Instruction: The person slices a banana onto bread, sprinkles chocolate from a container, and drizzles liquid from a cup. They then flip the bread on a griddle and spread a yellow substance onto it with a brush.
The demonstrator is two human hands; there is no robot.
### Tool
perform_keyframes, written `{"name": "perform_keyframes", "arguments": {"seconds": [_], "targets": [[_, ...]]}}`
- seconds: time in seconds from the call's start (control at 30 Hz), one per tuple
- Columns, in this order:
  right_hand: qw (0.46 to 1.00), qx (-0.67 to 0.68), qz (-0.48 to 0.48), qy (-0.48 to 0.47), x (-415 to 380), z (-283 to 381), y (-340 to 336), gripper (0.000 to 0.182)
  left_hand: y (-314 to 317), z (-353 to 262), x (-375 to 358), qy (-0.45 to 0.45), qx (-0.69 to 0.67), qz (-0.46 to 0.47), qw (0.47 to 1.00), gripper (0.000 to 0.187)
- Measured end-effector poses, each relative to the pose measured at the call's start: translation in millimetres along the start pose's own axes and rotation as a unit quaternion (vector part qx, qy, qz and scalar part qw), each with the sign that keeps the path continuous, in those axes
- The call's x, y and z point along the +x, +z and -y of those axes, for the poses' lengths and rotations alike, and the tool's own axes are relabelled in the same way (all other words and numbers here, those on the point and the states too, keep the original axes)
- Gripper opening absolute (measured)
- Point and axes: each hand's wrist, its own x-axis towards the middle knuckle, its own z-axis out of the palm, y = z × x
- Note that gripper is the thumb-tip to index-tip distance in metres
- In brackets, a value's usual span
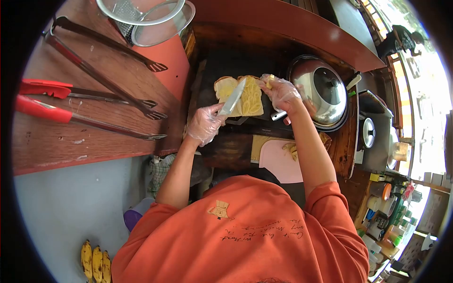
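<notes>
Both hands wear clear plastic gloves. My left hand point(205, 123) grips a knife point(233, 98), and its blade lies across two slices of bread point(225, 87) on a dark surface. Banana slices point(252, 100) cover the right-hand slice of bread. My right hand point(281, 92) hovers just right of the bread and pinches a small piece of banana point(269, 81) between its fingertips. My orange shirt fills the bottom of the view.
A steel pot with a glass lid point(321, 89) stands right of my right hand. A pink cutting board point(278, 162) with banana peel point(292, 150) lies near me. Red-handled tongs point(89, 120) rest on the wooden counter at left, a strainer point(146, 16) above. Whole bananas point(94, 262) lie at bottom left.
</notes>
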Motion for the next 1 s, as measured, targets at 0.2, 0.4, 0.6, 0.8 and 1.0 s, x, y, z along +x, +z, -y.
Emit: {"name": "perform_keyframes", "arguments": {"seconds": [0.2, 0.4, 0.6, 0.8, 1.0], "targets": [[0.987, -0.146, -0.052, -0.044, 18.2, -1.6, -2.3, 0.021, 4.9, 11.2, -22.3, 0.026, -0.063, -0.01, 0.998, 0.043], [0.955, -0.262, -0.141, 0.007, 18.5, 1.5, 17.9, 0.032, 11.2, 25.5, -32.9, 0.008, -0.072, -0.034, 0.997, 0.044], [0.949, -0.267, -0.166, -0.009, 22.9, -7.0, 16.9, 0.027, 22.5, 38.1, -42.1, 0.013, -0.14, -0.074, 0.987, 0.042], [0.817, -0.569, 0.03, -0.083, -77.3, -53.4, 52.7, 0.037, 24.6, 43.3, -62.4, 0.045, -0.229, -0.119, 0.965, 0.032], [0.734, -0.675, 0.047, 0.057, -109.9, -145.7, -21.3, 0.031, 22.9, 105.2, -123.6, -0.032, -0.1, -0.138, 0.985, 0.026]]}}
